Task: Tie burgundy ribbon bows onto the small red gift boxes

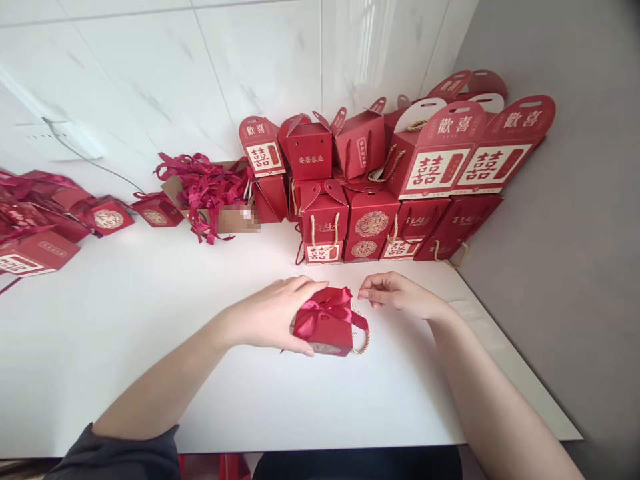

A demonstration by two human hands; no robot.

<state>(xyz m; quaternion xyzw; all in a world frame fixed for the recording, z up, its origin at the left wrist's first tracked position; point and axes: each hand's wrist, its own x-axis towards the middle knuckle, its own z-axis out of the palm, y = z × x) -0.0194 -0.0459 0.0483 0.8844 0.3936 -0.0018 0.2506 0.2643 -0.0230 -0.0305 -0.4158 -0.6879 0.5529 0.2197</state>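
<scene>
A single box [333,333] placed before stacked boxes [370,227]

On the table [240,407], the single box is spanned at its left end by the left hand [273,310]; the right hand [393,293] is held just beyond its right end. Behind, the stacked boxes are ranged along the wall [270,53]. To their left, ribbons [205,190] are heaped in a carton [229,219]; farther left, other boxes [45,250] are grouped.

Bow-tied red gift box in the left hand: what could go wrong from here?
A ribbon strand lies beside the twisted rope handle of the gift box, so the two might tangle. The left hand grips the box close to its satin bow; a shifted grip could pull the loops askew. Beyond the right hand, an upper box in the stack tilts; an accidental knock might topple it.
</scene>
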